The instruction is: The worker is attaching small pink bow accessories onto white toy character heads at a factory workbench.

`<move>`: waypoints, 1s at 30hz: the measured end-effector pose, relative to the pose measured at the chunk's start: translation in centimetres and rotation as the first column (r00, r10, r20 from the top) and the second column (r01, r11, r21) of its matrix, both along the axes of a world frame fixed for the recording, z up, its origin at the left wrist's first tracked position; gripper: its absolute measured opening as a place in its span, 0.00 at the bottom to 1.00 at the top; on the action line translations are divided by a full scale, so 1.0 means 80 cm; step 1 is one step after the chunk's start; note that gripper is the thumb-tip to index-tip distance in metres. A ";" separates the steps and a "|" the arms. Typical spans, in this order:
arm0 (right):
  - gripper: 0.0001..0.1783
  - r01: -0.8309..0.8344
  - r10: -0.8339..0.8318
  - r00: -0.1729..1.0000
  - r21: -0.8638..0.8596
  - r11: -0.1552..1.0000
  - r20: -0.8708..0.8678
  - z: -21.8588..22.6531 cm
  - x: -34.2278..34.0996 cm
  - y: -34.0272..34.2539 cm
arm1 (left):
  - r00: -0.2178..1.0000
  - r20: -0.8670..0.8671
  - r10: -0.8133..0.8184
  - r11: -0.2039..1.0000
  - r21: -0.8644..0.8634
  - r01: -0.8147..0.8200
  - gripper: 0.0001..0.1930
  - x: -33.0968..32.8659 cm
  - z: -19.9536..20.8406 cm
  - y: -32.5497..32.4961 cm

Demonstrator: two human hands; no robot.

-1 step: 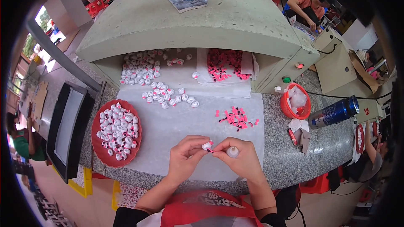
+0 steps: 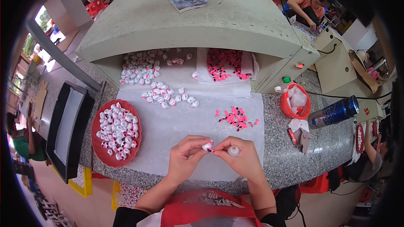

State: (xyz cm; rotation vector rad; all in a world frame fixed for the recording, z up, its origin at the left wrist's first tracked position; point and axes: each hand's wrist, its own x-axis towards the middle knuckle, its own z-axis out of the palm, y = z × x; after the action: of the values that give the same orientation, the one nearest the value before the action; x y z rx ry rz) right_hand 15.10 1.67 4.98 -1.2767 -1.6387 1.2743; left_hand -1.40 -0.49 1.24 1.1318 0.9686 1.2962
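My left hand [image 2: 184, 158] pinches a small white rounded piece with pink on it [image 2: 207, 146] between thumb and fingertips. Close against it, the thumb and forefinger of my right hand [image 2: 244, 159] grip a tiny pink-and-black piece [image 2: 211, 150]. A small white bottle with a pointed nozzle [image 2: 233, 151] is tucked in the same right hand. Both hands are over the white paper sheet [image 2: 168, 122]. Beyond the right hand lies a loose scatter of pink and black bits [image 2: 237, 117]. Several white pieces [image 2: 160, 94] lie on the sheet farther off, left of the middle.
At left, a red scalloped tray [image 2: 96, 136] holds many white pieces, beside a black tray [image 2: 63, 130]. A grey-green metal hood [image 2: 189, 29] covers more pieces. On the right are a red basket [image 2: 308, 105] and a blue bottle [image 2: 334, 112]. Another person [image 2: 301, 4] works at back right.
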 end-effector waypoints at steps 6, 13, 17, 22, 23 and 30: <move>0.07 0.064 -0.064 0.998 -0.032 0.997 0.014 -0.004 0.001 -0.001 | 0.998 -0.040 -0.052 0.999 0.003 0.052 0.15 0.000 0.017 -0.003; 0.06 0.126 -0.125 0.992 0.023 0.992 -0.030 -0.012 -0.011 -0.011 | 0.994 0.100 -0.051 0.994 -0.088 0.060 0.15 -0.003 0.017 -0.003; 0.07 0.131 -0.124 0.984 0.042 0.990 -0.130 -0.015 -0.011 -0.013 | 0.981 0.188 -0.038 0.993 -0.102 0.058 0.15 0.001 0.016 -0.004; 0.08 0.122 -0.101 0.986 0.161 0.979 -0.134 -0.015 -0.010 -0.017 | 0.986 0.164 -0.033 0.999 -0.004 0.034 0.13 0.006 0.011 -0.009; 0.08 0.124 -0.100 0.985 0.171 0.978 -0.142 -0.014 -0.010 -0.018 | 0.987 0.158 -0.042 0.999 0.023 0.039 0.13 0.006 0.011 -0.010; 0.09 0.097 -0.073 0.991 0.218 0.971 -0.114 -0.012 -0.008 -0.018 | 0.984 0.174 -0.049 0.999 -0.001 0.050 0.12 0.004 0.007 -0.011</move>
State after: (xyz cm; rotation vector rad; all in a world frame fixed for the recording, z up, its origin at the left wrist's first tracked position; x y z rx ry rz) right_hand 14.46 0.25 4.01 -1.1118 -1.5856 1.0543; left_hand -1.05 -1.39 1.83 1.0140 0.8102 1.3278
